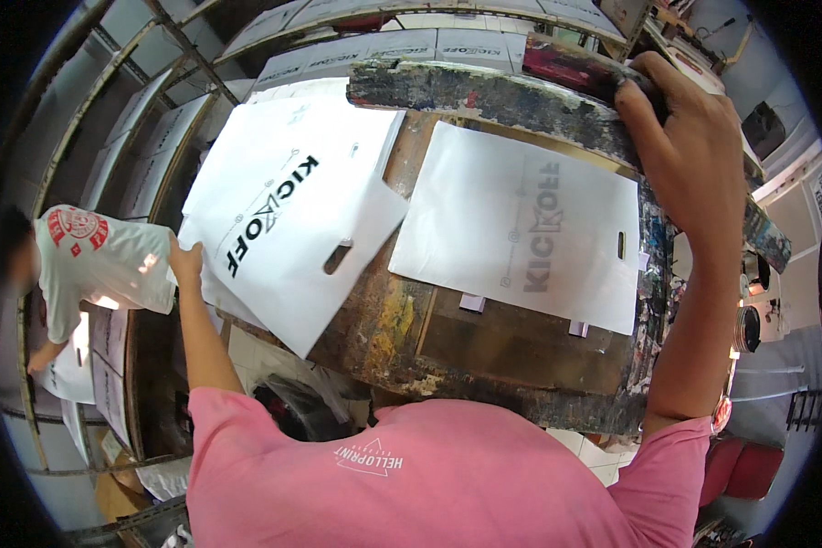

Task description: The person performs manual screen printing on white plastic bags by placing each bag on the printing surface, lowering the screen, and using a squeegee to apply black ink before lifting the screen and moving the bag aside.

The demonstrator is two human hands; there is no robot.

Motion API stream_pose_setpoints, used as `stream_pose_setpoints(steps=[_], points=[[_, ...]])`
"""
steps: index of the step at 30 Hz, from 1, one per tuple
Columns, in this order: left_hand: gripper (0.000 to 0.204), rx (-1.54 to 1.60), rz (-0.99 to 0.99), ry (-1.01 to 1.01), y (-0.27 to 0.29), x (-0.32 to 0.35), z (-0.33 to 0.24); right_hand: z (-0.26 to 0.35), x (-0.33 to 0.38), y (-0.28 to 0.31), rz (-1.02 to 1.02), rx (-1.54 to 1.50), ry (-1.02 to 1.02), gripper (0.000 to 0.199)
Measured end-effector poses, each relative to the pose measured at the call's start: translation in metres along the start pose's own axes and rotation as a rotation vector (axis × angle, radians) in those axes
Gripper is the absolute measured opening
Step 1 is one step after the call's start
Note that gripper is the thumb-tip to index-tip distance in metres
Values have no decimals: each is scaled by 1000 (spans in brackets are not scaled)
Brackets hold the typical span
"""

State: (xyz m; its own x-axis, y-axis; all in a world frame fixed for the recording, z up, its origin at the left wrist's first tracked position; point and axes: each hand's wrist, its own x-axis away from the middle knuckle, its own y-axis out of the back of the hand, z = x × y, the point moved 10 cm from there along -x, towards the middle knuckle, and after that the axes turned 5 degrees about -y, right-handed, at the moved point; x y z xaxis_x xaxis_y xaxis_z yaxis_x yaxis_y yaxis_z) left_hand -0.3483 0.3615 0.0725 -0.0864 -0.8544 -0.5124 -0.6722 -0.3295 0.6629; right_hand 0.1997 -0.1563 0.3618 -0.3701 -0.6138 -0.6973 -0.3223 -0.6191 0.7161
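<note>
Gripping a red-and-black bar [575, 68] with the right hand [690, 137], white bags lying between the hands

The right hand is curled around the near end of the bar, its thumb on the near side and its fingers folded over the far side. Just below that bar, to the left of the right hand, runs a wooden beam [466, 94] crusted with dark paint.

The left hand [188, 265] is at the outer edge of a stack of white bags [310, 219]. Its thumb and one finger show there; whether they pinch the top bag or only touch it, I cannot tell. The stack spreads to the right of the left hand, and its top bag, lying askew, bears black lettering and a handle slot.

Between the stack and the right forearm, nearer the body than the right hand, a single white bag [489, 192] lies flat on a paint-stained worktable [397, 310]. Pale grey reversed lettering shows on it, and its handle slot is toward the right forearm. Two small pale tabs [472, 302] stick out at its near edge.

Beyond the left hand, a co-worker [110, 260] in a pale shirt reaches toward white printed pieces on a rack [59, 137].
</note>
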Motion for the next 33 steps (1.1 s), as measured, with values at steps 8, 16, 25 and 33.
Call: stream_pose_setpoints(steps=[8,16,25,33], points=[[105,1746,1172,6,-50,278,-431,19,80,-33,158,77,-69,72],[108,1482,1030,1015,-129,413,-327,32,257,-135,697,-300,-109,39],[110,1288,984,1027,-149,438,-290,18,250,-215,598,-297,-33,47],[103,1303,1011,1026,-148,436,-291,-71,134,-346,433,-159,0,31]])
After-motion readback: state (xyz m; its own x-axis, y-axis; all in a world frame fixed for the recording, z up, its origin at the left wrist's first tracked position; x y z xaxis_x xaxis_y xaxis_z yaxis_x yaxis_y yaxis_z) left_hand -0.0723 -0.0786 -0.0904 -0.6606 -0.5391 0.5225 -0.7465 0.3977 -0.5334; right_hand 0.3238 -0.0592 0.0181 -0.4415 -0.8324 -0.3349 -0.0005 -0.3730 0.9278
